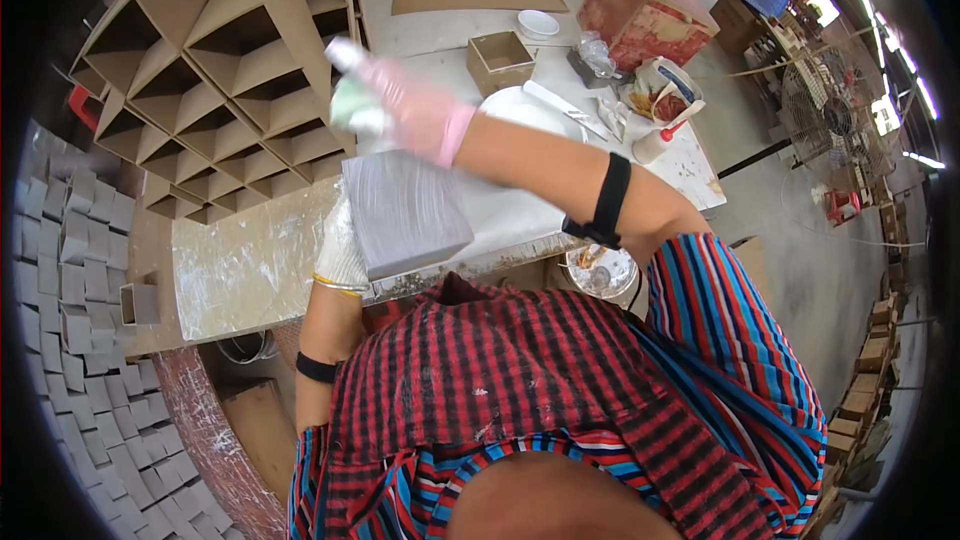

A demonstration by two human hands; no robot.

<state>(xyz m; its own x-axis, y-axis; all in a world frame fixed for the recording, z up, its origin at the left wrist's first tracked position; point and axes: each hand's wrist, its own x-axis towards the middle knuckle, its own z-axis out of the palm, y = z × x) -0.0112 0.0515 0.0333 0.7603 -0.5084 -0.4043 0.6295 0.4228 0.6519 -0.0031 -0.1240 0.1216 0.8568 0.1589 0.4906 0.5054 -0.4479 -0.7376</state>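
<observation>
My left hand (338,245), in a white knit glove with a yellow cuff edge, holds the left side of a grey box (405,210) at the table's near edge. Its fingers are partly hidden by the box. The box's upper face looks streaked, as if wet or brushed. Above the box's far end is my right hand (405,105), in a pink glove with whitish fingertips. Motion smears its fingers, and something pale green and white shows beneath them; I cannot make out whether it is held.
Stacked open brown boxes (245,35) rise at the far left. On the white table (425,60) are an open box (502,62), a white bowl (538,24), a red-capped bottle (655,144) and a stained crate (640,15). A bucket (600,270) stands below the edge; many grey boxes (90,310) fill the left floor.
</observation>
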